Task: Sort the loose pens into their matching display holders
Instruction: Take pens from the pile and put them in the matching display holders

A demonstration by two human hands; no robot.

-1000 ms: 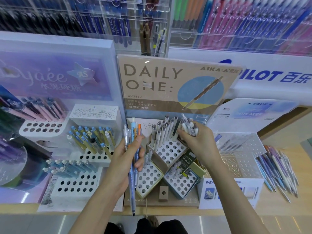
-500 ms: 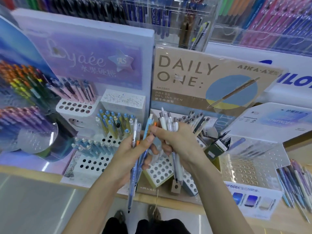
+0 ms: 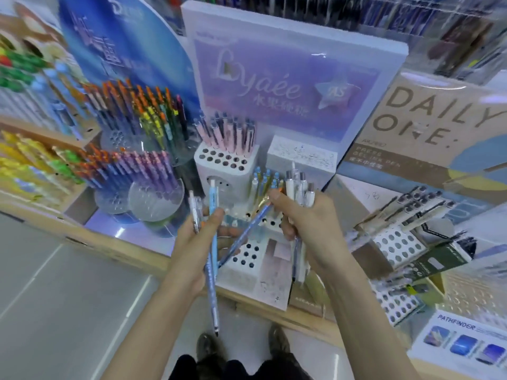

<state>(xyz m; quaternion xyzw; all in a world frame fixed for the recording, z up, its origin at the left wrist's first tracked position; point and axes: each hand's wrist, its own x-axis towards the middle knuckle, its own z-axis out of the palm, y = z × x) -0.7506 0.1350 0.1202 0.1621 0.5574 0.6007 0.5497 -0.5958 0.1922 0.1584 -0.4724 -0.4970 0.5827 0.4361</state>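
the left hand [image 3: 192, 250] grips light blue and white plastic pens [image 3: 213, 204]; the right hand [image 3: 315, 223] grips a white pen bundle [image 3: 295, 185] and pinches a slanted blue patterned pen [image 3: 241, 239], which may slip, as it is held only near its top.

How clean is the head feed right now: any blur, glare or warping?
Head view: motion blur smears the edges, worst on the rainbow pen racks at left and the top shelves; the left hand, right hand and held pens are fairly sharp. Head view: wide-angle warp tilts the DAILY ONE sign; small glare streaks on the Lyaée board.
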